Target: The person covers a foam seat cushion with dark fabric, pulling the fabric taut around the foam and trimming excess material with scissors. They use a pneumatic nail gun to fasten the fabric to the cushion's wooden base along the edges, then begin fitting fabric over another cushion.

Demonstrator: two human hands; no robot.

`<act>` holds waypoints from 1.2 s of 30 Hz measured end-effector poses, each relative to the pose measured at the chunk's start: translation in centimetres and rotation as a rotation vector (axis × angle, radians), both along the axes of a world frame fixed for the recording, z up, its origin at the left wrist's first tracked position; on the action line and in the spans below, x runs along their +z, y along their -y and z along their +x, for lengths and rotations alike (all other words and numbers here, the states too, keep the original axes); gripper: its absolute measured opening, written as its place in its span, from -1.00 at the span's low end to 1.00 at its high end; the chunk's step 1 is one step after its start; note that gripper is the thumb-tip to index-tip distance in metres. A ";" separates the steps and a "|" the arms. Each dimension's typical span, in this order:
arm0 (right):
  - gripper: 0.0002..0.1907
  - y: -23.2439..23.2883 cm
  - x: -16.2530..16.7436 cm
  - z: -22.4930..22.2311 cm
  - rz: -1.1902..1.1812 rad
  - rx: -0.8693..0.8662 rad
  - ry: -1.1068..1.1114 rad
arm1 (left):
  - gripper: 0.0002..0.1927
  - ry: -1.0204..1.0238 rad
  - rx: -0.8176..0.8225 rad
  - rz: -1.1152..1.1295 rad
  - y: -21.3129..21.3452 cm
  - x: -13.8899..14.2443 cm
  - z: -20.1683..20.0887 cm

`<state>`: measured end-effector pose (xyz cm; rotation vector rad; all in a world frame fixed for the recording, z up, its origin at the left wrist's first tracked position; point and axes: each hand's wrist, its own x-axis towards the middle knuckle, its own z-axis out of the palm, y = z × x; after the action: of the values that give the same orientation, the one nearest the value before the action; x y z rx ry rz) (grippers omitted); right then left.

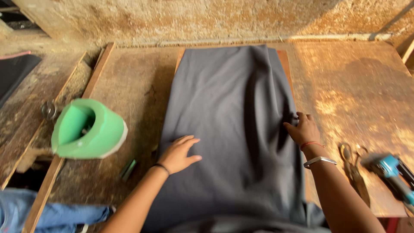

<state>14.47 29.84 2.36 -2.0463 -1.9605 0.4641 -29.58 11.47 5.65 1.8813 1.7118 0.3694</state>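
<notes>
A long piece of dark grey cloth (224,112) lies spread lengthwise on a worn wooden table (353,86), over a board whose edges show at the far corners. My left hand (179,153) rests flat on the cloth's left edge, fingers apart. My right hand (304,129) pinches the cloth's right edge, where a long fold runs up the fabric. A bangle and a red thread sit on that wrist.
A green foam block with a hollow (88,128) stands at the left. Scissors (353,166) and a blue-tipped power tool (394,172) lie at the right. A small green object (128,169) lies near my left forearm. A rough wall runs behind.
</notes>
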 end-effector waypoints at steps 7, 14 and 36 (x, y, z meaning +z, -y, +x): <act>-0.30 -12.5 -0.8 -3.5 -0.104 -0.063 0.246 | -0.24 -0.231 0.128 0.133 -22.1 -5.2 -2.1; -0.48 -22.5 -1.0 -5.3 -0.060 -0.115 0.185 | -0.12 -0.369 0.522 0.247 -37.2 -6.2 -6.3; -0.26 -33.7 -4.2 -1.6 0.321 -0.335 -0.106 | -0.46 0.185 0.865 0.464 -39.8 -8.4 -16.3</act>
<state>12.85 63.52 -1.82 -2.0355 -1.4795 0.1663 -45.88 51.29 -2.75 1.1948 2.3675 1.3149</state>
